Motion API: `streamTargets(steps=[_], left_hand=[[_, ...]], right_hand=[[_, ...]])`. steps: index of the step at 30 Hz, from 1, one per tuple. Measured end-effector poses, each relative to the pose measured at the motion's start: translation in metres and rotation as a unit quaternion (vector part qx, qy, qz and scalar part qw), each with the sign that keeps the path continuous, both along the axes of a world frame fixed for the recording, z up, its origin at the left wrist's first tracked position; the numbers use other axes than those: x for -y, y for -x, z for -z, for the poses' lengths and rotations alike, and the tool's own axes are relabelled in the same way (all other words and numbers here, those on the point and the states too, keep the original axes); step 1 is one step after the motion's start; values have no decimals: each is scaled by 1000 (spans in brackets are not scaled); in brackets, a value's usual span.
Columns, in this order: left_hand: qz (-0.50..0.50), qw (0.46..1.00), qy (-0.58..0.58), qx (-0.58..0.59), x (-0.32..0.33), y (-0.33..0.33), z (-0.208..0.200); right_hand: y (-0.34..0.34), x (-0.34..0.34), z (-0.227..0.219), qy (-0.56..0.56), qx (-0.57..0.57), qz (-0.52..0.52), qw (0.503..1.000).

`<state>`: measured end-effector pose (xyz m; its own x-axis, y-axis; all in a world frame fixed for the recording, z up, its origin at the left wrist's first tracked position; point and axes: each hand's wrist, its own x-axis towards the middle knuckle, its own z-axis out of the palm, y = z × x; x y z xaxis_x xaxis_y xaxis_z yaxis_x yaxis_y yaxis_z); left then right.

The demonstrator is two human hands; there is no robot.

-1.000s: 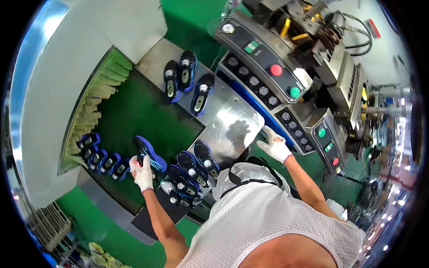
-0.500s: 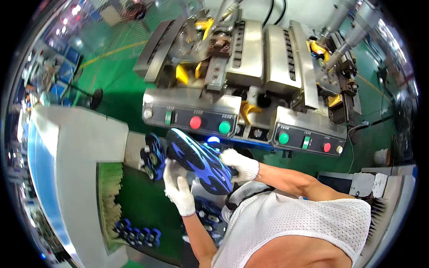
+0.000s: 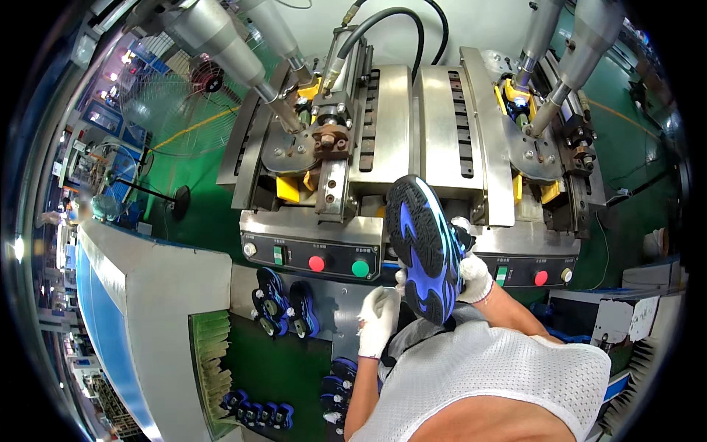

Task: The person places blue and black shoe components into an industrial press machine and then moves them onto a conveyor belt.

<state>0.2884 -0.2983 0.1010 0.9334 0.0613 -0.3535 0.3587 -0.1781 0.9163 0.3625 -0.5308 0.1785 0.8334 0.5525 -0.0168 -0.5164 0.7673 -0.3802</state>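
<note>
Currently, the gloved right hand [image 3: 477,278] is grasping a black-and-blue shoe [image 3: 427,269] by its far side, and the shoe is standing toe-up in front of the steel machine [image 3: 379,125], its patterned sole facing the wearer. The left hand [image 3: 377,320] is curling near the shoe; whether it is gripping anything, I cannot tell. Other shoes [image 3: 303,309] are resting leftward on the metal bench [image 3: 345,293].
</note>
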Motion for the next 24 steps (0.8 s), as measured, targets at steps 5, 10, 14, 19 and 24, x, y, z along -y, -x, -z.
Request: streamTargets(steps=[5, 10, 14, 19, 24], left_hand=[[9, 1000, -2, 18, -13, 33, 54], [-31, 996, -89, -10, -52, 73, 54], [5, 986, -168, -6, -68, 76, 69], [-35, 979, -189, -67, -64, 90, 74], [-47, 981, -176, -62, -50, 100, 86]], right_hand=[[7, -24, -22, -52, 12, -26, 998], [27, -51, -30, 40, -17, -11, 999], [50, -48, -31, 134, 56, 68, 987], [65, -47, -11, 133, 25, 98, 986], [57, -54, -7, 178, 28, 76, 981]])
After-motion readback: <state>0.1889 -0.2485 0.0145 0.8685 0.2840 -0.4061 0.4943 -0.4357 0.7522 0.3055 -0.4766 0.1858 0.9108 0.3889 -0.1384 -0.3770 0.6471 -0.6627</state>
